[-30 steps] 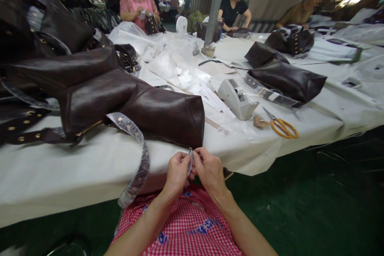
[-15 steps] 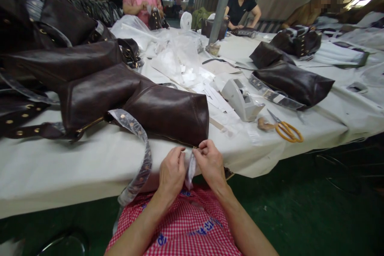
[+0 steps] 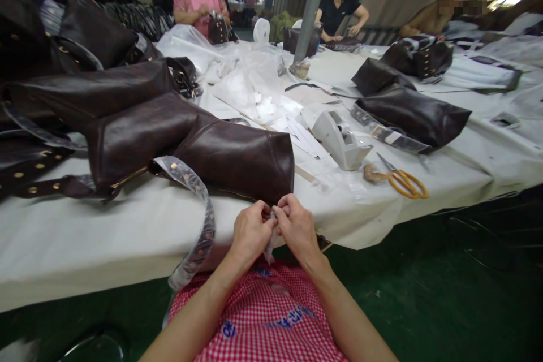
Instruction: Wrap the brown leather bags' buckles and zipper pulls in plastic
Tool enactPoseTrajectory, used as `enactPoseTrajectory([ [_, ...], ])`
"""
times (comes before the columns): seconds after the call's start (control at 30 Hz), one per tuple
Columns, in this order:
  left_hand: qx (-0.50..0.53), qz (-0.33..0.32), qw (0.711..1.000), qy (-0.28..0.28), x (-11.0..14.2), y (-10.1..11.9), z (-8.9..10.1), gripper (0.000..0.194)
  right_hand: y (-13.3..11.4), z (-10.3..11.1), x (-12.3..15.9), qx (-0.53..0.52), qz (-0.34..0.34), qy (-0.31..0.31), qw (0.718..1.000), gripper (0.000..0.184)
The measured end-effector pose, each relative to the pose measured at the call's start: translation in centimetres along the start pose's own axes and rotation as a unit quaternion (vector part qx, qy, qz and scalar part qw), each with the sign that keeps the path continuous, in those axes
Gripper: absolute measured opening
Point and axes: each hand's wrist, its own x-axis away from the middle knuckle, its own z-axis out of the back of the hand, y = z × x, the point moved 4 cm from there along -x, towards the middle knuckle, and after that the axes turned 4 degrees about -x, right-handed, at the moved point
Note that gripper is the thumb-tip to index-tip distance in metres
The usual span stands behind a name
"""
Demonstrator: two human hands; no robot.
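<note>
A dark brown leather bag (image 3: 237,158) lies on its side at the table's front edge. At its near right corner, by the end of the zipper, my left hand (image 3: 252,232) and my right hand (image 3: 297,226) meet with fingers pinched. Between them is a thin strip of whitish wrapping (image 3: 270,249) that hangs down toward my lap. My fingertips hide the zipper end. A strap (image 3: 203,220) covered in clear plastic, with brass-coloured studs, curves off the bag to the left of my left hand.
More brown bags (image 3: 127,79) are piled on the left. Right of the bag stand a tape dispenser (image 3: 341,141) and yellow-handled scissors (image 3: 407,182). Another bag (image 3: 418,116) lies beyond them. Paper scraps and plastic cover the middle of the table (image 3: 127,237). Several people work across it.
My left hand has moved right and closed on the whitish wrapping beside my right hand. The wrapping is more bunched between my fingers. A person at the back has raised a hand from a bag.
</note>
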Motion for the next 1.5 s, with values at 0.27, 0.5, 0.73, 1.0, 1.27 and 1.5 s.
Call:
enactPoseTrajectory([
  [0.27,0.208,0.147,0.962,-0.098,-1.5,-0.9,-1.1,0.013,0.3,1.7,1.0,-0.021,-0.006,-0.059,0.998,0.015],
  [0.5,0.252,0.171,0.942,-0.137,-1.5,-0.7,-0.5,0.012,1.9,1.5,2.2,-0.139,-0.04,-0.019,0.989,0.022],
  [0.73,0.255,0.164,0.943,-0.138,-1.6,-1.0,-0.9,0.016,1.4,0.0,1.7,-0.15,-0.021,0.037,0.988,0.014],
  [1.0,0.204,0.122,0.965,-0.108,-1.5,-1.2,-1.2,0.01,1.9,0.4,1.0,-0.127,-0.03,0.103,0.986,0.011],
  [1.27,0.19,0.105,0.973,-0.083,-1.5,-1.4,-1.5,0.011,2.0,0.6,0.6,-0.1,-0.028,0.075,0.992,0.012],
  [1.5,0.211,0.104,0.97,-0.064,-1.4,-1.8,-1.3,0.011,2.8,0.9,1.1,-0.13,-0.039,0.053,0.989,0.013],
])
